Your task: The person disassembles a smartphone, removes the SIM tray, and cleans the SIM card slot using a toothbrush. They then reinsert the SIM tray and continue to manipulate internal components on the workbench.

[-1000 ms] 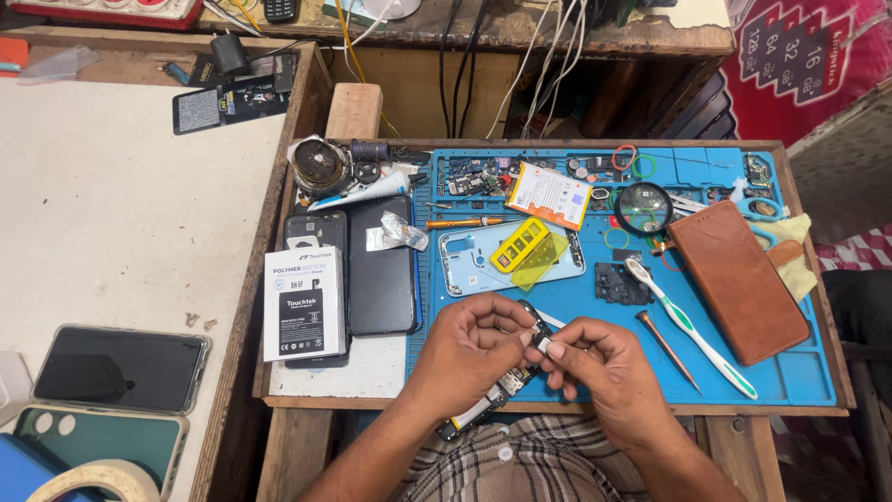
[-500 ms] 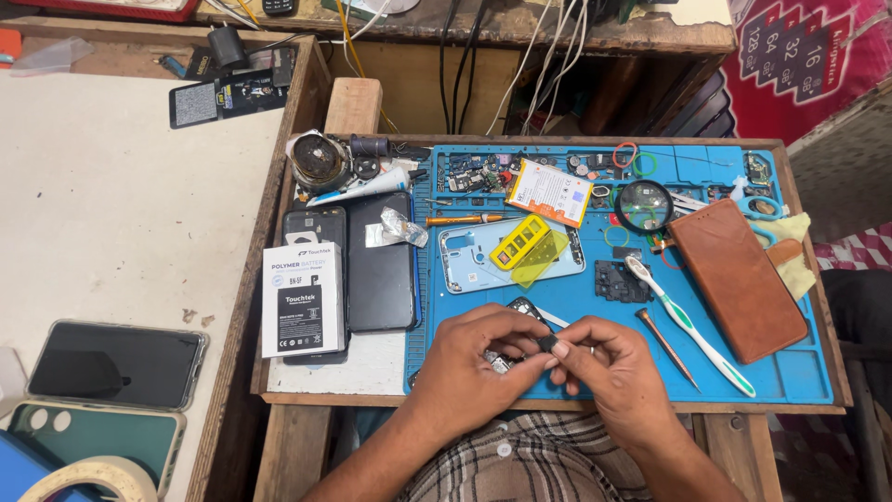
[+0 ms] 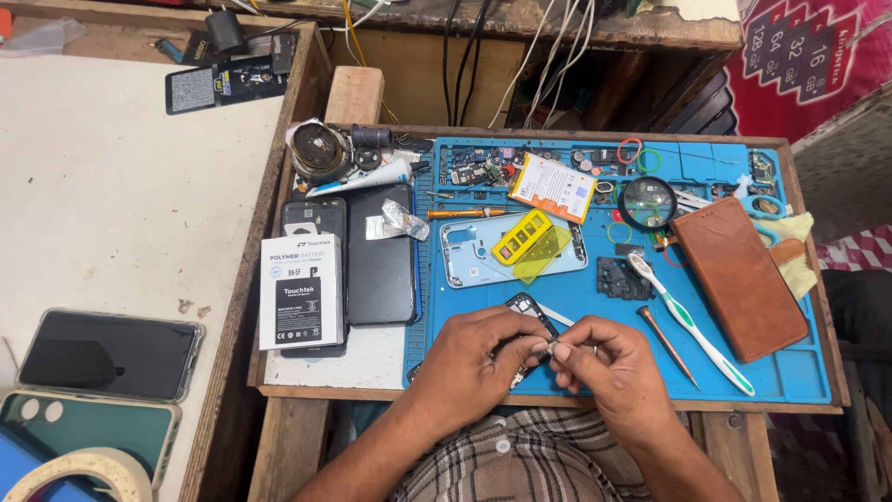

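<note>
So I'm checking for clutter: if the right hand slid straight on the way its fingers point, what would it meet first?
The right hand points left, so it would meet the left hand's fingertips and the small dark phone part between them, practically touching already.

Both bare forearms come up from the bottom edge and angle inward until the hands meet. The left hand (image 3: 474,358) lies knuckles up, wrist slightly bent, fingers curled inward, its thumb and forefinger drawn together into a tight pinching grip at the meeting point. The right hand (image 3: 613,367) mirrors it just beside that grip, back of the hand upward, fingers folded, thumb and forefinger tips pressed close. The fingertips of the two hands nearly touch.
</note>
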